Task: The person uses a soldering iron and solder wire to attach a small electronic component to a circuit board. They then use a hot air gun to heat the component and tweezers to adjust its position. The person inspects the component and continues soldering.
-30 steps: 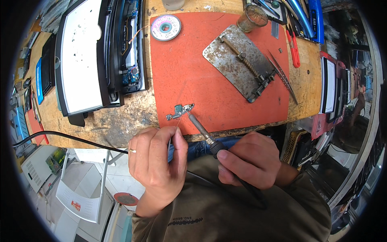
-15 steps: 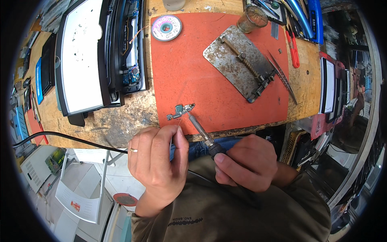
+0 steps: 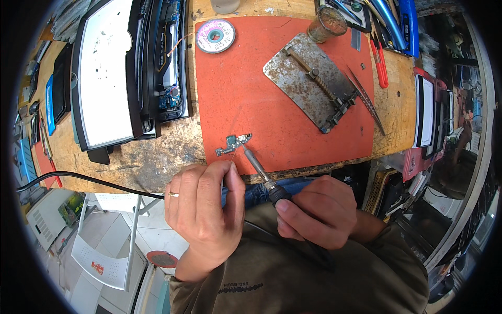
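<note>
Left of the red mat (image 3: 287,136) and below its level, a white folding chair (image 3: 102,261) stands on the floor. Beside the mat's left edge, a white panel in a black frame (image 3: 107,73) lies on the wooden bench (image 3: 157,166), next to an opened device (image 3: 171,99) with a blue circuit part. A black cable (image 3: 94,179) runs past the mat's lower left.

Just below the mat's lower left corner, the person's left hand (image 3: 204,206) pinches a thin wire (image 3: 233,158) between thumb and forefinger. A spool (image 3: 206,35) lies at the mat's upper left corner. The small circuit board (image 3: 231,141) lies on the mat's lower left part; the wire reaches toward it. A soldering iron (image 3: 259,170) crosses the mat's lower edge, its tip at the board, contact too small to tell. Below the mat, the right hand (image 3: 321,212) grips the iron's dark handle. On the mat's upper right lie a stained metal holder (image 3: 298,83), a cup (image 3: 327,26) and tweezers (image 3: 368,102); a red-handled tool (image 3: 383,68) lies at its right edge.
</note>
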Demonstrator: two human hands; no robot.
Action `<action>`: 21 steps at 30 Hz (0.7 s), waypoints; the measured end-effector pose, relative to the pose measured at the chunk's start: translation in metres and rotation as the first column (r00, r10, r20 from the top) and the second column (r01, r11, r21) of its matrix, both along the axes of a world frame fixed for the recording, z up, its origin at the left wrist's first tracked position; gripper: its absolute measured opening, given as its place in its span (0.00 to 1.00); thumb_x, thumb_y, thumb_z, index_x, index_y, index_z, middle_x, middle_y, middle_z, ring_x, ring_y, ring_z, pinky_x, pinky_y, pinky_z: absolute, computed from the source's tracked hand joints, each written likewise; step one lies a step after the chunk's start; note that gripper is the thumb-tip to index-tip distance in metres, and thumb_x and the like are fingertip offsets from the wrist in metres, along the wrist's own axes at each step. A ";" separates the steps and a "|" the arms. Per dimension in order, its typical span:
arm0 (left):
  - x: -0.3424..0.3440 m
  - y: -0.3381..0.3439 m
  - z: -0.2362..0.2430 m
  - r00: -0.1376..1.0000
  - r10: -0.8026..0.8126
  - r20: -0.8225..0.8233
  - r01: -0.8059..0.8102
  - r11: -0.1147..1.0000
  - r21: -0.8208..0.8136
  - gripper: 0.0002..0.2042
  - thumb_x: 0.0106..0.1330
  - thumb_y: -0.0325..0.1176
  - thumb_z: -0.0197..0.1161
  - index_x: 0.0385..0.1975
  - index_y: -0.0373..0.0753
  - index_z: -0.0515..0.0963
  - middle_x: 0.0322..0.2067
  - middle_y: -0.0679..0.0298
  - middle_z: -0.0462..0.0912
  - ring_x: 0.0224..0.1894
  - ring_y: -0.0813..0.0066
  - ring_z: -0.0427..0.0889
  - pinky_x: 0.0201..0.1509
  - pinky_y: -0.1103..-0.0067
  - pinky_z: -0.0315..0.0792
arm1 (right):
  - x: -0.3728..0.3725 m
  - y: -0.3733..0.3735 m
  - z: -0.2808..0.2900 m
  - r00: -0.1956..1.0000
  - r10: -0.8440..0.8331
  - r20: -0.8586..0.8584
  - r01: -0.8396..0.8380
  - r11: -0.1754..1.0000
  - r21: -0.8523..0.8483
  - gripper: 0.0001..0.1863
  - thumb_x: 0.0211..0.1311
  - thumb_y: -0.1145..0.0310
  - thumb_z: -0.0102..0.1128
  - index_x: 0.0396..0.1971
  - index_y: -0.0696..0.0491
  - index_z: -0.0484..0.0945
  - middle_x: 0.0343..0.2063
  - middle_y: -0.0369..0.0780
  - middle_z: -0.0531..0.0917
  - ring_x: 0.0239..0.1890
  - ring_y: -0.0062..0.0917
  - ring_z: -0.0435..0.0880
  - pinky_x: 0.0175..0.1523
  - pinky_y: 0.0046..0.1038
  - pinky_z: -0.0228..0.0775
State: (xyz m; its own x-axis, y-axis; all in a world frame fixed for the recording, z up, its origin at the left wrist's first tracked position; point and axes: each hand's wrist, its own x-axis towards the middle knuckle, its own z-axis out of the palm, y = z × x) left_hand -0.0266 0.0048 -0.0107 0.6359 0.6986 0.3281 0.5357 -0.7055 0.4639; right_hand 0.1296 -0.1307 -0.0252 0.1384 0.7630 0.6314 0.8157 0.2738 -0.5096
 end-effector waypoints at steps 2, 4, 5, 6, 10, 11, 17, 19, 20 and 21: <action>0.000 0.000 0.000 1.000 0.004 -0.011 -0.004 1.000 -0.003 0.12 0.57 0.21 0.78 0.40 0.37 0.86 0.34 0.58 0.85 0.35 0.59 0.86 0.42 0.68 0.75 | 0.001 0.000 0.000 1.000 0.004 0.003 -0.004 1.000 -0.005 0.16 0.57 0.72 0.78 0.47 0.57 0.90 0.28 0.35 0.81 0.25 0.24 0.82 0.24 0.25 0.71; 0.001 0.001 0.000 1.000 -0.002 -0.007 0.002 1.000 0.009 0.12 0.57 0.21 0.78 0.40 0.37 0.86 0.34 0.59 0.85 0.35 0.59 0.86 0.42 0.68 0.75 | 0.001 0.000 0.001 1.000 0.010 0.011 -0.010 1.000 -0.011 0.16 0.58 0.72 0.78 0.47 0.57 0.90 0.28 0.35 0.81 0.25 0.24 0.82 0.24 0.25 0.71; 0.001 0.001 0.000 1.000 0.002 -0.009 -0.002 1.000 0.004 0.12 0.56 0.21 0.78 0.40 0.37 0.86 0.34 0.59 0.85 0.35 0.60 0.86 0.42 0.68 0.75 | 0.001 0.000 0.001 1.000 0.006 0.010 -0.006 1.000 -0.014 0.16 0.58 0.72 0.78 0.47 0.57 0.90 0.28 0.35 0.80 0.25 0.24 0.82 0.24 0.25 0.71; 0.001 0.001 0.001 1.000 -0.001 -0.009 0.001 1.000 0.013 0.12 0.56 0.21 0.78 0.40 0.37 0.86 0.34 0.59 0.85 0.35 0.60 0.86 0.42 0.68 0.75 | 0.001 0.000 0.002 1.000 0.008 0.009 -0.008 1.000 -0.012 0.16 0.58 0.72 0.78 0.47 0.56 0.90 0.28 0.35 0.80 0.25 0.24 0.82 0.25 0.25 0.71; 0.002 0.000 0.001 1.000 0.004 -0.014 -0.004 1.000 0.017 0.12 0.56 0.21 0.78 0.40 0.37 0.86 0.34 0.59 0.85 0.35 0.60 0.86 0.41 0.68 0.75 | 0.000 0.000 0.002 1.000 0.002 0.009 -0.002 1.000 -0.002 0.16 0.56 0.72 0.78 0.46 0.56 0.91 0.28 0.35 0.80 0.25 0.24 0.82 0.25 0.25 0.72; 0.002 0.000 0.001 1.000 0.009 -0.016 -0.009 1.000 0.011 0.12 0.56 0.21 0.78 0.40 0.37 0.86 0.34 0.59 0.85 0.35 0.60 0.86 0.41 0.68 0.75 | 0.000 0.000 0.002 1.000 -0.005 0.008 0.005 1.000 0.003 0.16 0.56 0.72 0.78 0.46 0.56 0.91 0.28 0.35 0.80 0.25 0.24 0.82 0.25 0.25 0.72; 0.001 0.001 0.001 1.000 0.001 -0.015 0.000 1.000 0.008 0.12 0.56 0.21 0.78 0.40 0.37 0.86 0.34 0.59 0.85 0.35 0.60 0.86 0.41 0.68 0.75 | 0.000 0.000 0.004 1.000 -0.007 -0.009 0.007 1.000 -0.008 0.17 0.54 0.73 0.79 0.46 0.56 0.91 0.28 0.35 0.81 0.26 0.24 0.82 0.25 0.25 0.72; 0.002 0.002 0.001 1.000 -0.006 -0.010 0.006 1.000 0.023 0.12 0.56 0.21 0.78 0.40 0.37 0.86 0.34 0.59 0.85 0.35 0.60 0.86 0.41 0.68 0.75 | 0.000 0.000 0.005 1.000 0.005 -0.009 -0.005 1.000 -0.018 0.17 0.55 0.73 0.79 0.46 0.57 0.91 0.28 0.35 0.81 0.25 0.24 0.82 0.25 0.25 0.72; 0.003 0.002 0.001 1.000 -0.006 -0.007 0.006 1.000 0.022 0.12 0.56 0.21 0.78 0.40 0.37 0.86 0.34 0.59 0.85 0.36 0.60 0.86 0.41 0.68 0.75 | 0.000 0.000 0.005 1.000 0.010 -0.009 -0.010 1.000 -0.023 0.17 0.55 0.74 0.79 0.46 0.57 0.91 0.28 0.36 0.81 0.25 0.24 0.82 0.25 0.25 0.72; 0.003 0.001 0.002 1.000 -0.002 -0.004 0.002 1.000 0.011 0.11 0.58 0.20 0.77 0.40 0.36 0.86 0.34 0.58 0.85 0.36 0.58 0.86 0.41 0.67 0.75 | 0.000 0.000 0.005 1.000 0.008 -0.011 -0.008 1.000 -0.024 0.16 0.55 0.74 0.79 0.46 0.57 0.91 0.28 0.36 0.81 0.25 0.24 0.82 0.25 0.25 0.72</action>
